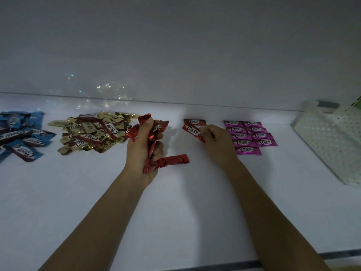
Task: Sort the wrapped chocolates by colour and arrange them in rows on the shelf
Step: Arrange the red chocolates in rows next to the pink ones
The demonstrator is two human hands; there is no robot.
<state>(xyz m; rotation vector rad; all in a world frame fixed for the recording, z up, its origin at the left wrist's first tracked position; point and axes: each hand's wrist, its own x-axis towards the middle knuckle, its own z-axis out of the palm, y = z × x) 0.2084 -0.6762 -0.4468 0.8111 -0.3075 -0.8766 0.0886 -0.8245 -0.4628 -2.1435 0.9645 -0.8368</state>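
The white shelf (175,212) holds a messy pile of blue chocolates (21,137) far left, a gold pile (93,132) beside it, one red chocolate (194,122) near the back, neat rows of pink chocolates (250,136), and a white basket (328,145) on the right.

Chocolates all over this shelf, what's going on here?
A person is sorting them by colour. The left hand grips a bunch of red chocolates; the right hand pinches one red chocolate beside a second red chocolate lying on the shelf. Pink chocolates lie in neat rows on the right; a gold pile and a blue pile sit unsorted.
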